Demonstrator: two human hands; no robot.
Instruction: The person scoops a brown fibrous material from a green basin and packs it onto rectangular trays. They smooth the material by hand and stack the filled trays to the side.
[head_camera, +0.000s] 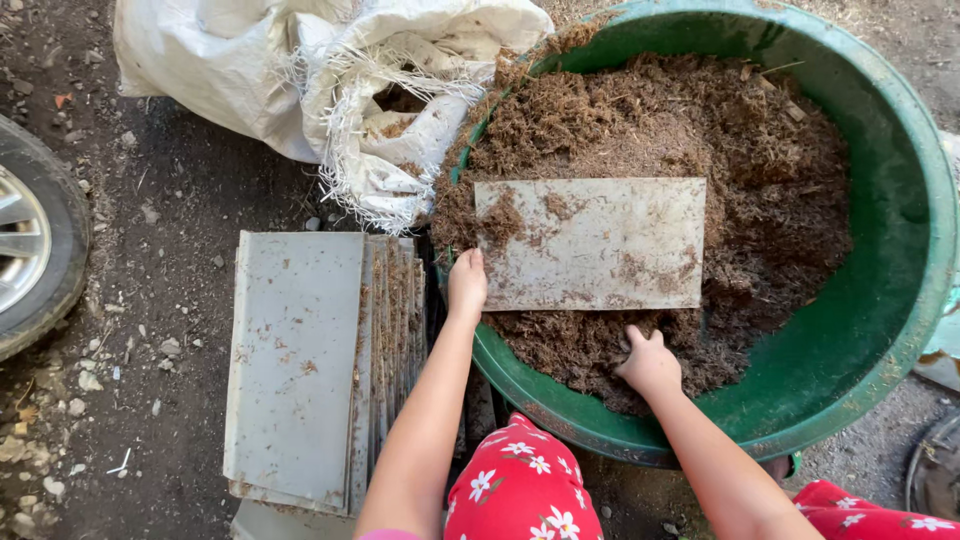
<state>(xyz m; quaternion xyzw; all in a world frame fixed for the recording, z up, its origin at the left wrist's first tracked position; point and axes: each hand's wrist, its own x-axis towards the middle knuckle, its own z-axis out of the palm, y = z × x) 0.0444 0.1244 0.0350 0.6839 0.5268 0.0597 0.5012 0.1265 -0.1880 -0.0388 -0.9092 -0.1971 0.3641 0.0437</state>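
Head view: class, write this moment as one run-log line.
left hand: grips grey board | right hand: in brown fibre | green tub: holds both

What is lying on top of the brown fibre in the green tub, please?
A flat grey panel lies on the fibre in the tub. The left hand grips its corner; the right hand presses into fibre. What is beneath the panel is hidden.
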